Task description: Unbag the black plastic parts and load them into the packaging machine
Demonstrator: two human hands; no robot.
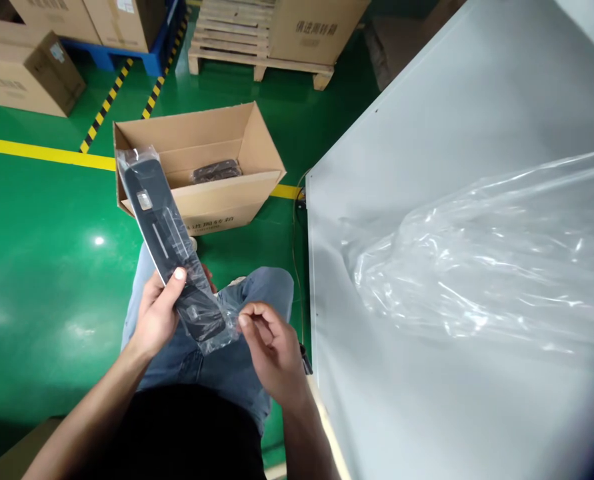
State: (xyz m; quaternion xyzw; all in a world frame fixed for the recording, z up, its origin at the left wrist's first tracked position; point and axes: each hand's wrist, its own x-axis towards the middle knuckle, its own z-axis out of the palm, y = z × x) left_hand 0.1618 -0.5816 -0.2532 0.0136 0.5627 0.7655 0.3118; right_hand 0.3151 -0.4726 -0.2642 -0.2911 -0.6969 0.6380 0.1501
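A long dark panel (pixel 157 223) with rounded ends and a small light square near its upper end lies tilted above my lap, inside a clear plastic bag (pixel 215 341). My left hand (pixel 161 307) is wrapped round the panel's middle, thumb on top and fingers underneath. At the bag's lower right edge, my right hand (pixel 271 350) pinches a bit of the crinkled film between thumb and fingertips. The panel's far end overlaps the left side of an open cardboard box (pixel 217 207). Inside that box sit dark wrapped pieces (pixel 217 171).
To my right stands a light grey table (pixel 357 393) with a large heap of clear plastic film (pixel 477 267). A wooden pallet (pixel 231 40) bearing a carton stands ahead. Cartons (pixel 51 73) and a blue pallet (pixel 151 60) are at the far left. A cable hangs beside the table edge.
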